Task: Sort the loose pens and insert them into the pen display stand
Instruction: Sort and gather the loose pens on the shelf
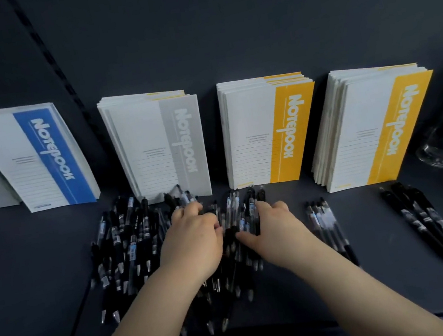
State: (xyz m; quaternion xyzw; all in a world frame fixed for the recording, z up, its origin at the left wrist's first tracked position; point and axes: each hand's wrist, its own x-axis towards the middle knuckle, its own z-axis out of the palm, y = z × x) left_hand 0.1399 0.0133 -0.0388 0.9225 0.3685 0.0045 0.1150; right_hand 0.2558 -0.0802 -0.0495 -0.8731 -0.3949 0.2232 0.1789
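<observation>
- The left hand digs curled fingers into the pile of loose pens at mid-shelf. Whether they clamp a pen is hidden. Raking could roll pens off the near edge.
- The right hand lies on the pile's right side, thumb apart from fingers, its grip unclear. A sweep right could muddle the sorted clear pens.
- Pens at the far side touch the grey notebooks, and a shove could tip that stack.
- No display stand is plainly visible, so none look inserted yet.

Pen pile lies on the shelf before the notebooks; small group to its right, far group beyond.
</observation>
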